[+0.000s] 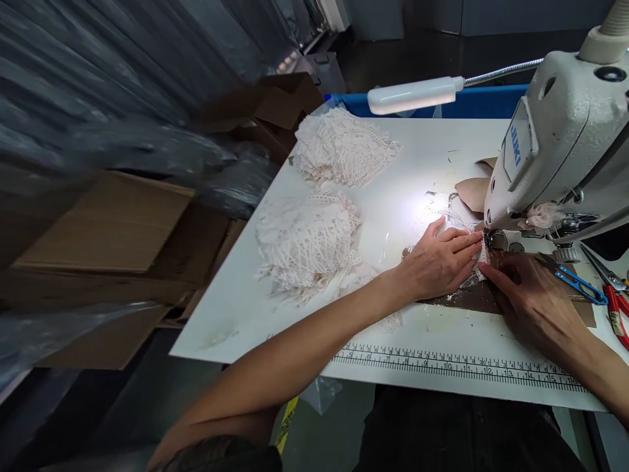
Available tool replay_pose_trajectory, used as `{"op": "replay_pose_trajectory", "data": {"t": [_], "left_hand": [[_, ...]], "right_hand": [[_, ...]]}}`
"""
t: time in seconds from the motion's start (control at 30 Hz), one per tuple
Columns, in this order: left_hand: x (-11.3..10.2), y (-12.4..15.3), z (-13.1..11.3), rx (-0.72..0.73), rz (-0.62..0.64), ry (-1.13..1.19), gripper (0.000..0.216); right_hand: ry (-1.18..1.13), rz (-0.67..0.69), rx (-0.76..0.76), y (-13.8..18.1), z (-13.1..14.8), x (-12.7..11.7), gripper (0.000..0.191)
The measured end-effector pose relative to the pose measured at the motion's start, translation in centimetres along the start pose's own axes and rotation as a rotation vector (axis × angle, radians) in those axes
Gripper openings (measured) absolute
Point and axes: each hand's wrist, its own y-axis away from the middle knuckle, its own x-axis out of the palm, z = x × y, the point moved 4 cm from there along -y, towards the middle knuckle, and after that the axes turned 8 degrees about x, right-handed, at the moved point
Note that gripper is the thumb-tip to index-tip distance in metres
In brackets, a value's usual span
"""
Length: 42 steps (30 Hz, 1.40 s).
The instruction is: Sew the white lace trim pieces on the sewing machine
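Note:
My left hand (437, 262) lies flat with its fingers stretched out, pressing a small piece of white lace (479, 252) down just left of the presser foot (491, 237) of the white sewing machine (565, 151). My right hand (535, 301) rests on the brown patch (466, 296) in front of the needle. Its fingertips touch the same lace piece from the near side, fingers mostly extended. The lace under the hands is largely hidden.
Two heaps of white lace pieces (309, 242) (344, 147) lie on the white table (246, 308). A gooseneck lamp (415, 95) hangs above. Blue snips (580, 283) and red-handled scissors (616, 308) lie right of my hand. A printed ruler (457, 367) runs along the front edge. Cardboard boxes (113, 229) stand left.

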Motion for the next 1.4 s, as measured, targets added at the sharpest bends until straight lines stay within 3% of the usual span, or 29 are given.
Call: {"op": "replay_pose_trajectory", "data": {"t": [0.27,0.93,1.4], "left_hand": [[-0.04,0.14,0.01,0.003,-0.023,0.007,0.034],[-0.18,-0.15,0.38,0.015,0.091,0.063,0.035],[-0.10,-0.07,0.51,0.036,0.045,0.118,0.035]], "right_hand": [[-0.047,-0.023,-0.018,-0.25,0.02,-0.37,0.030],[-0.108,-0.072,-0.031,-0.05,-0.29,-0.75,0.033],[-0.202,-0.036,0.055,-0.09,-0.76,-0.38,0.035]]}}
